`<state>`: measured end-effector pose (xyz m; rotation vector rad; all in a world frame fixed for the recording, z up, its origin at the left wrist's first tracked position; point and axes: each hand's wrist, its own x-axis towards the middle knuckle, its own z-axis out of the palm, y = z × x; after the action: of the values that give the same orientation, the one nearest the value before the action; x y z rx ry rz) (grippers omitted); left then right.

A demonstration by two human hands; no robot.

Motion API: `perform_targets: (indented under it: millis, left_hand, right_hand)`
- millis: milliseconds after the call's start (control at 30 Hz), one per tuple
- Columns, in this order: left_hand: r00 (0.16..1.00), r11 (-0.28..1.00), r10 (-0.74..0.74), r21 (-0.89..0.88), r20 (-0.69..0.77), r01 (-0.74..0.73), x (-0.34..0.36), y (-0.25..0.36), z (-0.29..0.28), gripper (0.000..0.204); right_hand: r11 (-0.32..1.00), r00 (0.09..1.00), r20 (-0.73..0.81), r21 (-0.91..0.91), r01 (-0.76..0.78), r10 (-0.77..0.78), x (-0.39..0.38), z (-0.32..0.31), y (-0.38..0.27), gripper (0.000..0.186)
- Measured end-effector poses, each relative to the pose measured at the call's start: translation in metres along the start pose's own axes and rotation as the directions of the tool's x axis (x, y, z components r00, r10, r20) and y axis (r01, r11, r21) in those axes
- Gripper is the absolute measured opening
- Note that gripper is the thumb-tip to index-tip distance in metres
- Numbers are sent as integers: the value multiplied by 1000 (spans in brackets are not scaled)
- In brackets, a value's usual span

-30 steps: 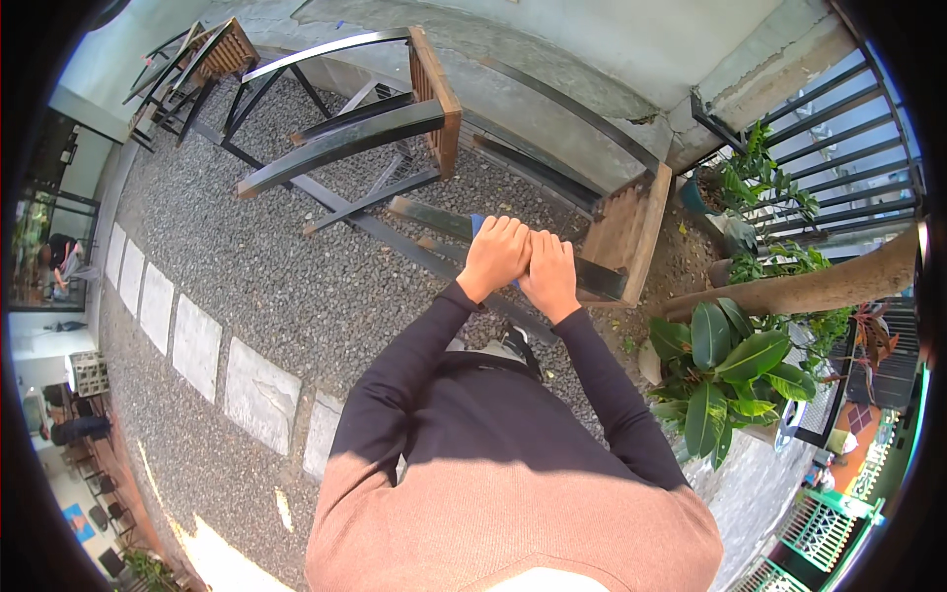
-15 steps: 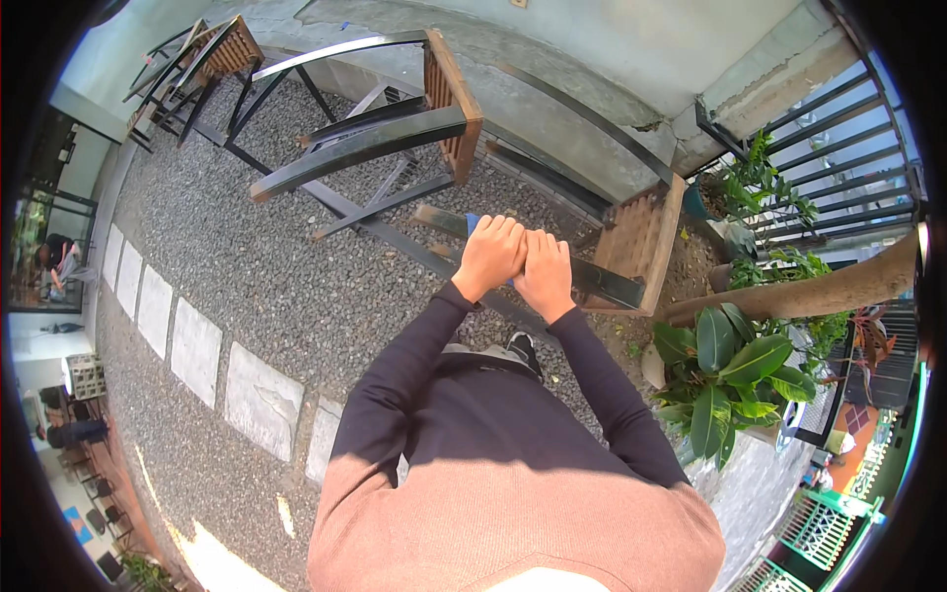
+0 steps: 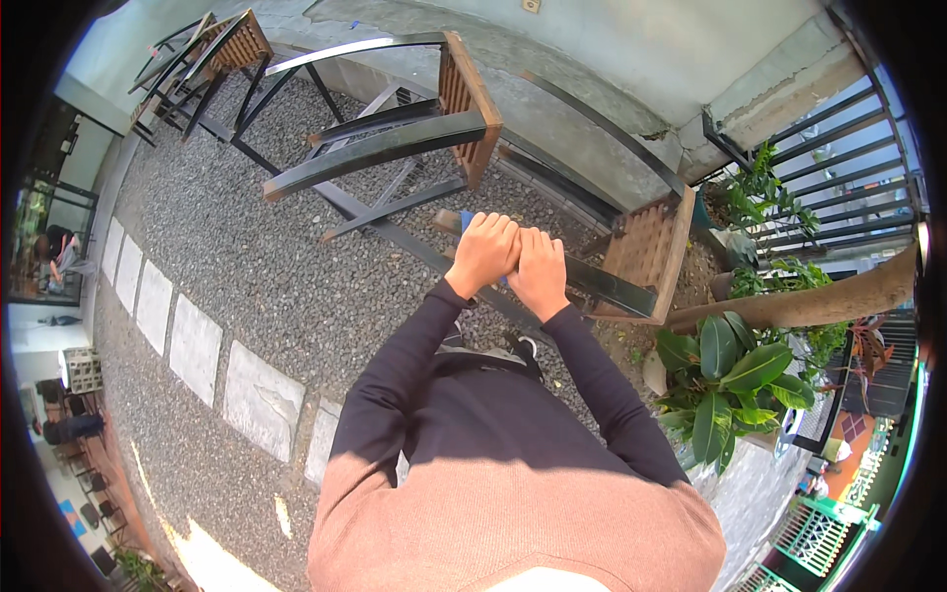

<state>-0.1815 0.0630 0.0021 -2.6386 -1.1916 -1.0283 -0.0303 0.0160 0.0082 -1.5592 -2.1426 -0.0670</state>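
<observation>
In the head view, a person's left hand [image 3: 484, 253] and right hand [image 3: 538, 273] are holding a blue cloth [image 3: 466, 223] against a dark, flat, bar-shaped leg [image 3: 614, 287], each grip wrapping closed. The leg is extending from the hands toward 3 o'clock, meeting a brown slatted wooden panel [image 3: 641, 257]. A broad-leaved green plant [image 3: 728, 380] is standing at 4 o'clock.

Both hands [image 3: 485, 253] — curled, side-by-side
</observation>
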Motion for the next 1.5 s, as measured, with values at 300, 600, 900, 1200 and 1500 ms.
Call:
perform_targets:
  millis: [300,600,900,1200,1500]
  left_hand:
    - [1000,1000,-17,-6,-13,17,-7,-19,-11,18]
    - [1000,1000,-25,13,-14,25,-11,-36,-22,17]
    - [997,997,-73,10,-31,73,-13,-44,-27,15]
    - [987,991,-122,35,-104,126,-13,-31,-24,15]
    - [970,979,-171,78,-175,187,-7,-12,-13,19]
  right_hand:
    - [1000,1000,-12,5,21,-21,12,12,-17,27]
    - [999,999,-1,-4,44,-44,24,24,-30,29]
    - [994,995,30,-55,97,-95,33,29,-37,34]
    - [983,986,21,-77,165,-163,27,24,-28,33]
    - [983,984,56,-64,173,-170,21,7,-15,37]
